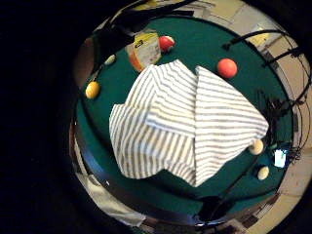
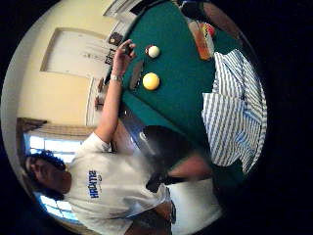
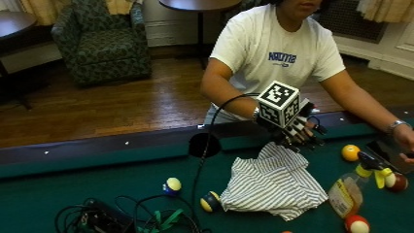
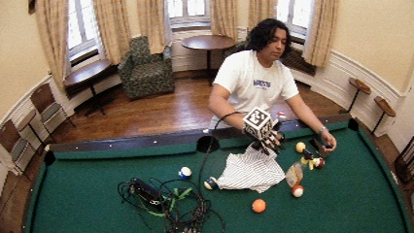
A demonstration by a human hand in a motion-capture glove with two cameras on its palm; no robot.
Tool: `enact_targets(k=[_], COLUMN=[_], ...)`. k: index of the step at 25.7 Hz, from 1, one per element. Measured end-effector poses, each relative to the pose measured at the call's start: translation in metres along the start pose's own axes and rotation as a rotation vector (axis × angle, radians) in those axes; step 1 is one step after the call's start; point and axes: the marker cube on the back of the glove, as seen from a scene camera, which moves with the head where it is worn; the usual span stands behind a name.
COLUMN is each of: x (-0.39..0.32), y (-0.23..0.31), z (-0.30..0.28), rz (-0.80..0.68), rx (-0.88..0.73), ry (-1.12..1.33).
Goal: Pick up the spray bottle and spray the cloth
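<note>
The green felt-covered pool bench point(image 3: 77, 179) fills the lower half of the outside view. At centre lies the crumpled grey-and-white striped cloth point(image 3: 275, 184), its upper edge directly under the black-gloved right hand point(image 3: 294, 128), which hovers near the bench's far rail — the grip spread, fingers pointing down, clasping nothing. At lower right, just beside the cloth, stands the clear plastic spray bottle with amber liquid and yellow trigger point(image 3: 353, 187), upright and untouched. The bare left hand point(image 3: 404, 141) rests at the right edge by a dark phone point(image 3: 388, 155). A yellow billiard ball point(image 3: 350, 152) sits between hand and bottle.
</note>
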Motion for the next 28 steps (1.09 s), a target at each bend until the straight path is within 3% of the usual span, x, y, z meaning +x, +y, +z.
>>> enact_targets(k=[17, 28], x=[-0.025, -0.032], y=[0.001, 0.005], z=[-0.1, -0.095], rz=[-0.149, -0.154], rx=[0.022, -0.002], ry=[0.196, 0.233])
